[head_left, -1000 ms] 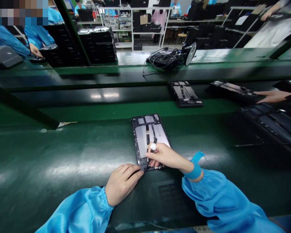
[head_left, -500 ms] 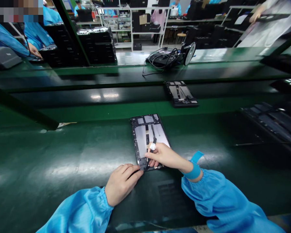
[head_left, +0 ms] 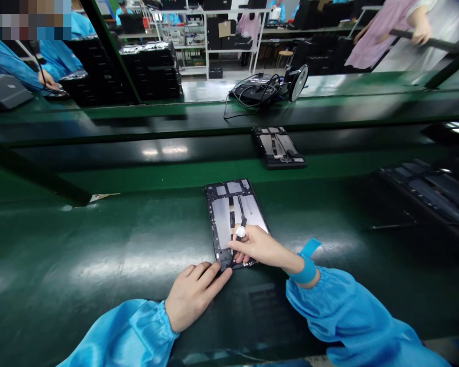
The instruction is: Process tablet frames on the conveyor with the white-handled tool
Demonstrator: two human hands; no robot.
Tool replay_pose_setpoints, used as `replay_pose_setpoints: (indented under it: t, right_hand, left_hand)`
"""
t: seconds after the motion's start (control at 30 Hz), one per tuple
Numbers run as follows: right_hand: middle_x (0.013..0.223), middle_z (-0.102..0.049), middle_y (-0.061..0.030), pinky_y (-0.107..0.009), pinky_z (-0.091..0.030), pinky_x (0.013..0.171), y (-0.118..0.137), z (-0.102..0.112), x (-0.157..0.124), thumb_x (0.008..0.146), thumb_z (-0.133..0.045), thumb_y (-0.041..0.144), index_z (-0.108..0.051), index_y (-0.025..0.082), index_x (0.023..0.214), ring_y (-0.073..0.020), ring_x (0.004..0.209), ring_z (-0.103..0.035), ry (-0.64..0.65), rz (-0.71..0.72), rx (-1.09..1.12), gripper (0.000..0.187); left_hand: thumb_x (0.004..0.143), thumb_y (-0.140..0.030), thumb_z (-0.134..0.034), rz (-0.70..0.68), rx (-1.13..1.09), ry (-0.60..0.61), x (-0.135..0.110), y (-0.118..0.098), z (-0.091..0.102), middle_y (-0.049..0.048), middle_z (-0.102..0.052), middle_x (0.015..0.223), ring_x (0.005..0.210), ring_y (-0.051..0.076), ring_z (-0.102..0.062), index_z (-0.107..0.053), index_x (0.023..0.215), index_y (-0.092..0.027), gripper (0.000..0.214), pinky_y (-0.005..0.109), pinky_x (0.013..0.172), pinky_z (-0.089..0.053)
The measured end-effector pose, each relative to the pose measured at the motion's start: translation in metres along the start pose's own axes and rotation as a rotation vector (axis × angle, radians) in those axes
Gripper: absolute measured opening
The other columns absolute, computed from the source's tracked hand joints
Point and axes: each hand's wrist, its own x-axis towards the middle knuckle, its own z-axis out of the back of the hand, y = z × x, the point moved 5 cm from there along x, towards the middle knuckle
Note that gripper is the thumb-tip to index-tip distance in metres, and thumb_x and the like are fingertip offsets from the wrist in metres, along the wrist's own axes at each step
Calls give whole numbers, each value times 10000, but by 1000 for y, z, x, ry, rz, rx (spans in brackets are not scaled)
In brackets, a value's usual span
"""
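Note:
An opened tablet [head_left: 222,219], its silver inner plate and black frame showing, lies on the green bench in front of me. My right hand [head_left: 254,244] is closed around a slim black pen-like tool [head_left: 243,224] with a white band, perhaps tweezers. The tool slants down to the tablet's near edge, where its tip is hard to make out. My left hand [head_left: 195,293] rests palm down at the near left corner, fingers stretched out, fingertips touching the tablet's edge and close to the tool's tip.
A second opened tablet [head_left: 277,148] lies farther back on the line. More dark device parts [head_left: 432,188] are at the right. Behind stand stacked black trays [head_left: 151,71], a cable-wrapped device [head_left: 258,92] and a green post [head_left: 34,173]. Co-workers are beyond the bench.
My left thumb and fingers have shifted slightly right along the tablet's near edge. My right hand stays in place. The farther tablet has moved a little left; a co-worker at upper right has moved.

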Motion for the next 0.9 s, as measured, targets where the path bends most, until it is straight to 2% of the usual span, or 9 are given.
replay_pose_setpoints:
  t: [0.1,0.2,0.33,0.43,0.63,0.9]
  right_hand:
    - [563,-666,1,-239,-546,476,-2,5,-3,801,-683,347,-541,194,756,-198,560,-702,-50,15,51,213]
    - [591,-658,4,-242,-547,495,-8,16,-15,811,-668,380,-527,203,769,-203,603,-709,-176,82,111,230]
    - [628,-641,2,-254,-541,527,-17,26,-38,854,-629,372,-534,205,786,-202,633,-704,-309,175,39,204]
    - [634,-636,1,-257,-522,537,-18,23,-47,881,-603,342,-535,213,775,-196,627,-689,-331,224,-45,181]
    - [594,-616,12,-244,-454,477,-11,19,-45,867,-603,314,-558,210,757,-170,523,-634,-361,237,-146,157]
    - [597,-638,20,-245,-515,518,-20,19,-42,853,-612,317,-525,210,771,-198,598,-712,-341,202,34,160]
  left_hand:
    - [1005,-102,-278,0,6,8,1,0,0,115,-618,1128,953,218,-560,-563,1274,-151,394,324,736,-487]
    - [1003,-107,-321,3,-31,17,2,2,-3,114,-607,1122,963,209,-558,-551,1277,-160,362,320,772,-488]
    - [1011,-122,-325,30,-94,9,3,6,-5,103,-597,1117,975,203,-550,-547,1272,-182,348,325,792,-503]
    - [1015,-130,-331,44,-123,-3,3,8,-6,98,-593,1116,985,203,-549,-554,1266,-189,341,332,792,-514]
    - [1001,-111,-378,62,-167,-35,1,10,-8,94,-588,1114,996,198,-558,-566,1261,-196,332,332,796,-520]
    - [989,-130,-414,68,-146,-85,3,10,-7,105,-597,1151,1023,206,-568,-606,1203,-204,297,336,813,-514]
